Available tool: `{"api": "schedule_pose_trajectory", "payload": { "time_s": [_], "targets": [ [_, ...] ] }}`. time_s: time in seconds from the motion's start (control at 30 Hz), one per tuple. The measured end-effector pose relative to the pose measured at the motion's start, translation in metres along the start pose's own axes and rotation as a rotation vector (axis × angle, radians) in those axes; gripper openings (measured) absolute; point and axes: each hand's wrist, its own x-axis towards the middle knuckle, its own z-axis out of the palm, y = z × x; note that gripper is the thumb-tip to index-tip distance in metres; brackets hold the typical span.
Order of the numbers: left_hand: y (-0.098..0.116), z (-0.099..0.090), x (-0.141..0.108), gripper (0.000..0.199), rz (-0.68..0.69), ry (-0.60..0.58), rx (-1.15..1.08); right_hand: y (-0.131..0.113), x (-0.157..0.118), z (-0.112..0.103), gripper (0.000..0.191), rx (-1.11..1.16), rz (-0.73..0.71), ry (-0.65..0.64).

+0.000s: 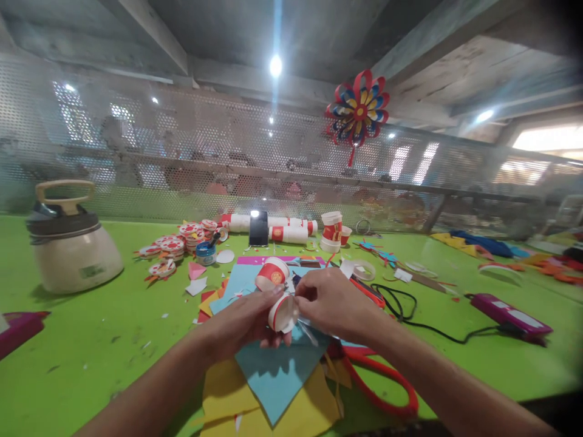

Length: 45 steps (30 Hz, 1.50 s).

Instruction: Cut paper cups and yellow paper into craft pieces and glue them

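My left hand (239, 318) is closed around a small white and red paper cup (283, 314), its open mouth tilted toward the right. Fingers of my right hand (334, 303) are pinched together at the right edge of this cup; exactly what lies between the fingertips is partly hidden. Just behind them a second red and white paper cup (268, 270) lies on its side. Beneath both hands are blue paper (277, 376) and yellow paper sheets (228, 394). Red-handled scissors (405, 394) rest by my right forearm, partly covered by it.
On the green table (136, 340) stand a large jug (75, 255) at left, a paint jar (206, 254), and stacked cups (331, 230). Several decorated paper discs (173, 246) lie at back left. A purple power strip (510, 315) with a black cord is at right.
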Motion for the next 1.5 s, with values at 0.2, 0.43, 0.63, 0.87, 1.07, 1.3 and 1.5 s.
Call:
{"api": "schedule_pose_trajectory", "payload": {
  "time_s": [0.2, 0.43, 0.63, 0.87, 1.07, 1.3, 1.5],
  "targets": [
    [0.003, 0.003, -0.001, 0.057, -0.017, -0.003, 0.015, -0.003, 0.001, -0.002, 0.021, 0.026, 0.038, -0.011],
    [0.005, -0.001, -0.003, 0.052, -0.054, -0.137, -0.098, 0.007, 0.003, -0.010, 0.016, 0.382, 0.213, -0.132],
    [0.006, -0.001, -0.003, 0.057, -0.049, -0.141, -0.117, 0.022, -0.002, -0.010, 0.017, 0.602, 0.303, -0.104],
    [0.006, 0.001, -0.003, 0.059, -0.050, -0.143, -0.136, 0.024, -0.012, 0.000, 0.014, 0.603, 0.218, -0.018],
    [0.005, 0.000, -0.001, 0.059, -0.011, -0.134, -0.134, 0.006, -0.025, 0.009, 0.014, 0.458, 0.041, 0.032],
    [0.004, -0.001, 0.000, 0.054, -0.002, -0.117, -0.139, 0.004, -0.032, 0.024, 0.016, 0.316, 0.024, 0.234],
    [0.006, -0.001, -0.002, 0.052, -0.013, -0.095, -0.166, 0.018, -0.029, 0.028, 0.029, 0.384, 0.081, 0.375]
  ]
}}
